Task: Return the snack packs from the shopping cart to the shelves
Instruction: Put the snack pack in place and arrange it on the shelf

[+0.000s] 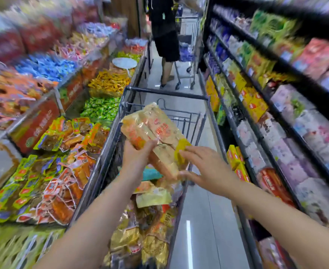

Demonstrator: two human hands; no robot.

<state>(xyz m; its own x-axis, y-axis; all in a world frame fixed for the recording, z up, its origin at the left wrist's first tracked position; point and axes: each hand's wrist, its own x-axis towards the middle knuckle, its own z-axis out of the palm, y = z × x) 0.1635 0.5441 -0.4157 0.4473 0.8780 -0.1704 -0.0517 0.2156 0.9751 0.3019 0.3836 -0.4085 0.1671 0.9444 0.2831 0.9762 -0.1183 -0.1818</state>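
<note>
We see the left hand [135, 152] gripping a clear snack pack [156, 133] above the shopping cart [109, 144], where more packs [150, 226] lie piled; the right hand [204, 167] touches its near end with spread, relaxed fingers. Bins of loose snacks [62, 162] flank the left, stocked shelves [276, 121] the right. Ahead, a person [165, 35] with another cart [189, 55] fills the aisle

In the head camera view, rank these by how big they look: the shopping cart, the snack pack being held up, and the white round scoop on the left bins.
1. Shopping cart, by far the largest.
2. Snack pack, gripped by the left hand.
3. White scoop, smallest, though it lies farther away, so its true size is unsure.
</note>
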